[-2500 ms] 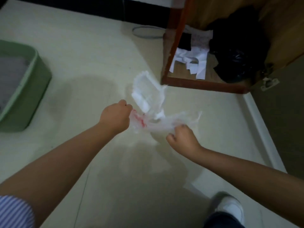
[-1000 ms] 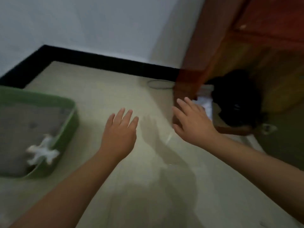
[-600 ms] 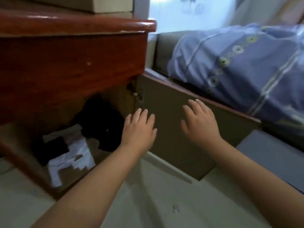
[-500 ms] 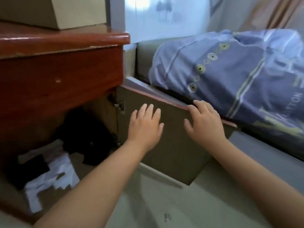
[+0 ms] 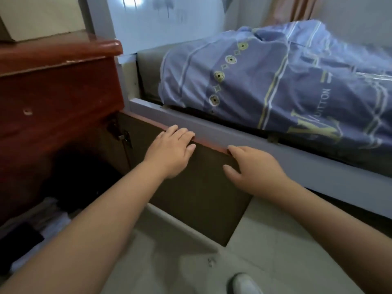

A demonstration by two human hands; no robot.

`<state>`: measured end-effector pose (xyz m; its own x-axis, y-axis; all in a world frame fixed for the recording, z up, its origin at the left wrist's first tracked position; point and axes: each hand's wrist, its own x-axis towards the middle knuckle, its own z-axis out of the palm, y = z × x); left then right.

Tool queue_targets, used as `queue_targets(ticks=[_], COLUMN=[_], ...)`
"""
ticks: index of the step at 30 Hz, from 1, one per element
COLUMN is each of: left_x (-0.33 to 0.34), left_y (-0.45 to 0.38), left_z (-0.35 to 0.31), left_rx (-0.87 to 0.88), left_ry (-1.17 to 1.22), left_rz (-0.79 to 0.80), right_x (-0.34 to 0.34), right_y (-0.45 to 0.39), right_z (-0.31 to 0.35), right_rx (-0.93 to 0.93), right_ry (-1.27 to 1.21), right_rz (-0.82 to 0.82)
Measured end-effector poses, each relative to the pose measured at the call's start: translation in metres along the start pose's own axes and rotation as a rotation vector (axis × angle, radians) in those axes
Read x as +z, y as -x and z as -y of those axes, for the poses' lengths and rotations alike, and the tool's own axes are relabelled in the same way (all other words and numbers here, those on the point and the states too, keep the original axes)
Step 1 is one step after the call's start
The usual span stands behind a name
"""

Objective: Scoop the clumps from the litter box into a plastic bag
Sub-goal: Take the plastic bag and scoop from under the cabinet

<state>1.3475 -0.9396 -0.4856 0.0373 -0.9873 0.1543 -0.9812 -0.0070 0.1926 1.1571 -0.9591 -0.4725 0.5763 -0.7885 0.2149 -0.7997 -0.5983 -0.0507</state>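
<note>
- The bed (image 5: 265, 164) fills the right side of the view, its pale grey side rail running from the upper middle down to the right edge.
- A blue patterned quilt (image 5: 275, 77) lies heaped on the bed, above the rail.
- The reddish wooden cabinet (image 5: 57, 98) stands at the left, just beside the head of the bed, and a cardboard box (image 5: 42, 15) sits on its top.
- The cabinet door (image 5: 191, 192) hangs swung wide open, its dark inner face towards the camera and its top edge close against the bed rail.
- Inside the open cabinet, low at the left, something black (image 5: 80, 177) sits in shadow with white paper or plastic (image 5: 53, 219) in front of it; I cannot tell what either is.
- The left hand (image 5: 171, 151) lies flat at the door's top edge, fingers straight and released, grasping nothing.
- The right hand (image 5: 252, 166) hangs relaxed against the same door, further from the hinge, one fingertip at the edge, also grasping nothing.
- A white shoe toe (image 5: 244, 283) shows on the pale floor (image 5: 275, 251) at the bottom.
- Neither the litter box nor the plastic bag is in view, nor any scoop, so nothing of the scooping can be judged done; both hands are free, and I judge they are about to push the door closed.
</note>
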Motion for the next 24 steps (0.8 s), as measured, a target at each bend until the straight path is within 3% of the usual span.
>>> queue_targets(ticks=[4, 9, 15, 17, 21, 24], left_x=[-0.011, -0.038, -0.045, -0.05, -0.043, -0.038], left_y=[0.052, 0.11, 0.182, 0.206, 0.236, 0.251], left_z=[0.003, 0.005, 0.046, 0.057, 0.071, 0.085], left_rx=[-0.065, -0.242, -0.618, -0.672, -0.707, -0.681], left_ry=[0.078, 0.165, 0.236, 0.147, -0.291, -0.513], left_rz=[0.019, 0.104, 0.185, 0.118, -0.001, -0.17], right_x=[-0.021, 0.011, 0.053, 0.062, 0.082, 0.088], right_y=[0.03, 0.005, -0.026, -0.035, -0.046, -0.051], right_z=[0.019, 0.05, 0.136, 0.165, 0.22, 0.249], right_rx=[-0.065, -0.164, -0.529, -0.583, -0.806, -0.787], right_ry=[-0.39, -0.363, -0.345, -0.365, -0.287, -0.326], right_rz=[-0.01, -0.092, -0.286, -0.346, -0.397, -0.413])
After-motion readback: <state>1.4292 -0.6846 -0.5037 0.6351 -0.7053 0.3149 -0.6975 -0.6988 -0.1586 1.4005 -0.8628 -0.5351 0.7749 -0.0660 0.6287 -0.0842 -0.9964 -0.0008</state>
